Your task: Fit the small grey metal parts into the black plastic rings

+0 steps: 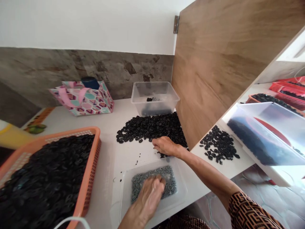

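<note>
My left hand (150,192) reaches into a clear shallow plastic tray (124,190) on the white table. Its fingers are curled down into a heap of small grey metal pieces, perhaps screws (170,181), so whatever they grip is hidden. At the front edge of a wide pile of small black oval plastic pieces (154,125), my right hand (164,145) has its fingers pressed together. What lies between those fingertips cannot be made out. A few black pieces (163,155) lie beneath that hand, close to the tray's far rim.
An orange basket (95,152) full of black pieces stands left. Behind the pile sits a clear plastic bin (156,98); a patterned bag (88,101) is at back left. A wooden panel (221,60) rises right, with another black pile (219,144) and a translucent bin (269,136) beyond.
</note>
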Available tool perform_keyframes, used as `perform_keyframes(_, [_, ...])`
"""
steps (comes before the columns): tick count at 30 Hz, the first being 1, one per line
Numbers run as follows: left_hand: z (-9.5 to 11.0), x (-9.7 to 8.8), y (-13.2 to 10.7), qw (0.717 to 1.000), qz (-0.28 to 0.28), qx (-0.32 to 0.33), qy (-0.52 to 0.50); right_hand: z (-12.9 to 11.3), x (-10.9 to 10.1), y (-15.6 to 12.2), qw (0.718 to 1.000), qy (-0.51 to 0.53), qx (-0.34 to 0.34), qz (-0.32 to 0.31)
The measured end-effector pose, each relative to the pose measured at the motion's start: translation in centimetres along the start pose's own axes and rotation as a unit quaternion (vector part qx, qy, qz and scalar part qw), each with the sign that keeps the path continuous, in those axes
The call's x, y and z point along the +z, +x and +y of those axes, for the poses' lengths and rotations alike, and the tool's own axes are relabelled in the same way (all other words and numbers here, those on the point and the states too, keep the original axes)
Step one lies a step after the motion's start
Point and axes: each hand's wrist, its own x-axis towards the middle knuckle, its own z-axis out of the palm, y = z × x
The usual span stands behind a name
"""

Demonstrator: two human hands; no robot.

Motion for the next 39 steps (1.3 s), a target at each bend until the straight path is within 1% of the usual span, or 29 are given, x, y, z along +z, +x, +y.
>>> perform_keyframes(1, [0.1, 0.2, 0.5, 1.000, -0.007, 0.002, 0.010, -0.3, -0.6, -0.9, 1.000, 0.014, 0.003, 0.019])
perform_keyframes(3, [-0.5, 0.3, 0.9, 0.998, -0.040, 0.012, 0.044, -1.0, -1.5, -3.0, 0.998, 0.045, 0.008, 0.052])
perform_keyframes(5, [-1.3, 0.1, 1.0, 0.997, -0.053, 0.012, 0.055, -1.6, -1.9, -5.3, 0.993, 0.088, 0.013, 0.074])
perform_keyframes(6, [-1.6, 0.0, 1.0, 0.996, -0.059, 0.009, 0.062, -1.8, -1.8, -6.5, 0.988, 0.127, 0.014, 0.088])
perform_keyframes(7, [-1.9, -0.1, 1.0, 0.995, -0.066, 0.005, 0.069, -2.0, -1.5, -7.5, 0.971, 0.213, 0.012, 0.111])
perform_keyframes(9, [-2.3, -0.3, 1.0, 0.994, -0.075, -0.008, 0.081, -2.4, -0.5, -9.3, 0.924, 0.357, 0.010, 0.134])
perform_keyframes(10, [-2.3, -0.3, 1.0, 0.993, -0.079, -0.012, 0.085, -2.5, 0.1, -10.0, 0.902, 0.410, 0.011, 0.136])
perform_keyframes(11, [-2.3, -0.3, 1.0, 0.992, -0.083, -0.015, 0.091, -2.7, 0.7, -10.5, 0.887, 0.442, 0.014, 0.134])
perform_keyframes(12, [-2.2, -0.2, 1.0, 0.991, -0.088, -0.015, 0.097, -2.9, 1.2, -10.9, 0.877, 0.461, 0.019, 0.133])
perform_keyframes(13, [-2.0, -0.1, 0.9, 0.990, -0.093, -0.014, 0.103, -3.1, 1.7, -11.3, 0.873, 0.468, 0.026, 0.134])
perform_keyframes(15, [-1.6, 0.3, 0.9, 0.988, -0.097, -0.013, 0.115, -3.5, 2.2, -11.7, 0.877, 0.457, 0.040, 0.140])
perform_keyframes(18, [-1.5, 0.6, 1.0, 0.988, -0.086, -0.025, 0.122, -4.0, 2.1, -12.3, 0.889, 0.432, 0.056, 0.140])
perform_keyframes(20, [-1.8, 0.4, 1.1, 0.990, -0.076, -0.031, 0.116, -4.3, 1.9, -12.7, 0.889, 0.433, 0.063, 0.132])
perform_keyframes(21, [-2.1, 0.3, 1.0, 0.993, -0.065, -0.033, 0.088, -4.4, 2.0, -12.9, 0.885, 0.444, 0.066, 0.123])
perform_keyframes(22, [-2.4, 0.0, 1.0, 0.997, -0.048, -0.038, 0.036, -4.6, 2.1, -13.0, 0.877, 0.463, 0.068, 0.111])
perform_keyframes(23, [-2.7, -0.2, 0.8, 0.998, -0.029, -0.048, -0.038, -4.8, 2.4, -13.1, 0.863, 0.492, 0.070, 0.094])
perform_keyframes(24, [-2.9, -0.5, 0.7, 0.990, -0.009, -0.067, -0.124, -4.9, 2.7, -13.1, 0.843, 0.527, 0.071, 0.077])
perform_keyframes(25, [-3.1, -0.7, 0.4, 0.972, 0.007, -0.096, -0.214, -5.1, 3.2, -13.1, 0.820, 0.563, 0.074, 0.064])
perform_keyframes(26, [-3.2, -0.9, 0.2, 0.946, 0.020, -0.128, -0.297, -5.3, 3.7, -13.0, 0.799, 0.593, 0.078, 0.056])
perform_keyframes(27, [-3.3, -1.0, -0.1, 0.917, 0.028, -0.158, -0.365, -5.5, 4.1, -12.9, 0.785, 0.611, 0.085, 0.057])
perform_keyframes(28, [-3.2, -1.2, -0.4, 0.888, 0.035, -0.185, -0.419, -5.7, 4.5, -12.7, 0.778, 0.618, 0.092, 0.062])
perform_keyframes(29, [-3.1, -1.3, -0.6, 0.861, 0.043, -0.207, -0.462, -5.9, 4.8, -12.6, 0.779, 0.615, 0.100, 0.067])
perform_keyframes(30, [-2.9, -1.3, -0.8, 0.838, 0.051, -0.223, -0.495, -6.0, 4.9, -12.5, 0.786, 0.605, 0.105, 0.070])
perform_keyframes(32, [-2.5, -1.4, -1.2, 0.809, 0.061, -0.241, -0.533, -6.3, 4.7, -12.3, 0.815, 0.564, 0.105, 0.082])
perform_keyframes(34, [-2.1, -1.4, -1.3, 0.790, 0.056, -0.256, -0.555, -6.6, 4.2, -12.2, 0.854, 0.502, 0.086, 0.109])
perform_keyframes(36, [-1.8, -1.4, -1.3, 0.773, 0.048, -0.267, -0.573, -6.8, 3.6, -12.1, 0.884, 0.442, 0.053, 0.141])
perform_keyframes(37, [-1.7, -1.3, -1.3, 0.767, 0.042, -0.273, -0.580, -7.0, 3.5, -12.0, 0.893, 0.422, 0.035, 0.151])
perform_keyframes(39, [-1.6, -1.2, -1.3, 0.759, 0.031, -0.278, -0.588, -7.2, 3.5, -11.9, 0.903, 0.398, 0.004, 0.162])
